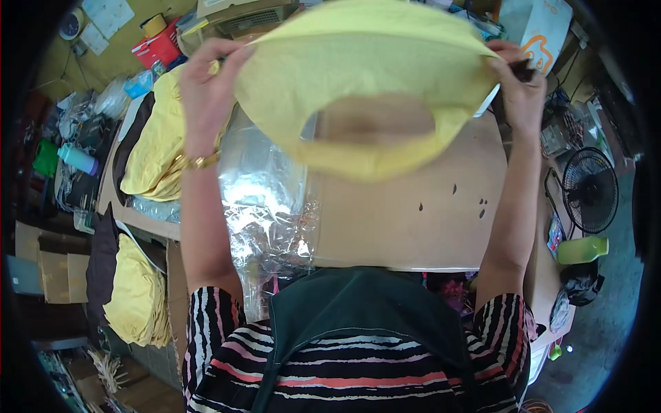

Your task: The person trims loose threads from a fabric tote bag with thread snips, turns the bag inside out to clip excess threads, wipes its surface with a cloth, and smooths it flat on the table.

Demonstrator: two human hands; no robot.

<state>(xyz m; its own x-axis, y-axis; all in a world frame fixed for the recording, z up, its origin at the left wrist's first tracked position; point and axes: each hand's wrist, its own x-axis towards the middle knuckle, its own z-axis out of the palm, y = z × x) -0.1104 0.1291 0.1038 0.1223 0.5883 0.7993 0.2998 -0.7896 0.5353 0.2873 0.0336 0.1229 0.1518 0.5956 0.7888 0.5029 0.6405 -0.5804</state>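
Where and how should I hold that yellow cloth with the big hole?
Probably by the outer edge of the yellow cloth, coming in from both sides at once. The left hand and right hand pinch it that way: it is wide and thin, with only a narrow band below the hole.

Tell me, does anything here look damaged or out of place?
A few dark marks stand out on the tan work surface, towards the right, because the area around them is plain. I can't tell if they're stains, holes or loose bits. The yellow cloth has a big, smoothly rounded opening, probably no tear.
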